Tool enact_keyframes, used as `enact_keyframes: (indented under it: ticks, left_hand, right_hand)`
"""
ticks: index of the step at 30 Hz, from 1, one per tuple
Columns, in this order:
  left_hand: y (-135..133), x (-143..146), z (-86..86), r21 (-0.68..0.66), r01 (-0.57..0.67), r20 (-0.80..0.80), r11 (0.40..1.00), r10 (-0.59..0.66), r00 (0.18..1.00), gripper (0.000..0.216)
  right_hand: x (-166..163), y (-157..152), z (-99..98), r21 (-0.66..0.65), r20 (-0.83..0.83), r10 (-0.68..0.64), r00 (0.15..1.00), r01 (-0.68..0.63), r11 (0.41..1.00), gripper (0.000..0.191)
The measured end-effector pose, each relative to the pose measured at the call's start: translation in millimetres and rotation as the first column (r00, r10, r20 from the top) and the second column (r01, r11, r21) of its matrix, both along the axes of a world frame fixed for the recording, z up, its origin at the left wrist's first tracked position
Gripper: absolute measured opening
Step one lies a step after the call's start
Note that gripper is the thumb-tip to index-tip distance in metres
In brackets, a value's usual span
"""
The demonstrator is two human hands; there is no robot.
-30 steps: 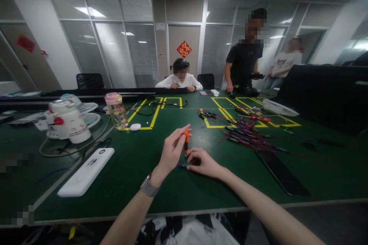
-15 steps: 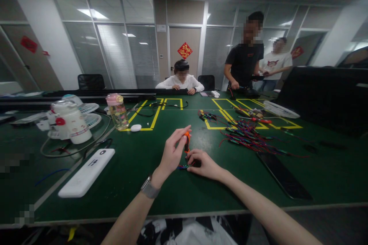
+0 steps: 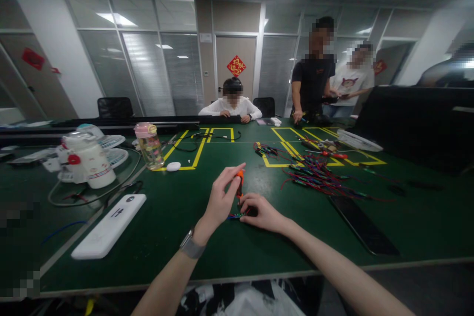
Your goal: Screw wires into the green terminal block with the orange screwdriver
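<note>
**Two bare hands at a green table, one orange-and-black tool, one small wired part**

Left hand [image 3: 222, 195]: thumb and fingers closed about an orange-and-black tool [image 3: 240, 182], which stood nearly upright; grey-banded watch [image 3: 192, 245] at the wrist.

Right hand [image 3: 264, 212]: fingers curled, thumb and forefinger narrowly apart, at the tool's lower end; whether they gripped anything, cannot tell.

Small wired part [image 3: 235, 217], green with blue and red: on the table [image 3: 174, 212], below the tool, its near right end at the right thumb; partly hidden.

Surroundings, by the clock from the hands, twelve straight ahead:

- Two o'clock: heap of wires [image 3: 314, 174], chiefly red and blue, with green pieces; a red-handled screwdriver [image 3: 337, 155] just past it.
- Three o'clock: black phone [image 3: 365, 227], flat, near the heap.
- Nine o'clock: white oblong case [image 3: 110, 226], lying flat.
- Ten o'clock: white jug [image 3: 94, 165], with a pink-lidded bottle [image 3: 150, 147] to its right, both upright.
- Eleven o'clock: small white case [image 3: 173, 166], just beside yellow tape [image 3: 199, 154].
- Twelve o'clock: person in white [image 3: 231, 106], seated at the far edge.
- One o'clock: person in black [image 3: 314, 84], standing.
</note>
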State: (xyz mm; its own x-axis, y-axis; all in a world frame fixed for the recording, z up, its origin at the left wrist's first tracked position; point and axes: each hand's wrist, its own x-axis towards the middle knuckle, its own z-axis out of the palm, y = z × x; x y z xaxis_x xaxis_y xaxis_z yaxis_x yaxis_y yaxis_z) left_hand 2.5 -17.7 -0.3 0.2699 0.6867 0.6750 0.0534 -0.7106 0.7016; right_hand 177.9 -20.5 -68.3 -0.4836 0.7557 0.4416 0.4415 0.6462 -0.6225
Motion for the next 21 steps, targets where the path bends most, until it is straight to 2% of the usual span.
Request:
enact_keyframes:
  ticks: [4,11,17,21]
  left_hand:
    - [-1.2,0.8,0.2,-0.011,0.019,-0.011,1.0,-0.019,1.0,0.036]
    - [0.3,0.9,0.7,0.077,-0.114,0.0,0.991,0.114,0.993,0.021]
    - [-2.3,1.4,1.8,0.031,0.013,-0.002,0.999,-0.013,1.0,0.032]
    - [0.6,1.1,-0.2,0.036,-0.085,0.027,0.996,0.084,0.996,0.024]
  right_hand:
    - [0.5,0.0,-0.3,0.018,0.004,0.005,1.0,-0.005,1.0,0.012]
    - [0.7,-0.8,0.3,0.028,-0.008,0.013,1.0,-0.013,1.0,0.012]
    - [0.9,0.3,-1.0,0.03,-0.016,0.021,1.0,-0.02,0.999,0.011]
    - [1.1,0.1,-1.5,0.026,-0.015,0.02,1.0,-0.02,0.999,0.01]
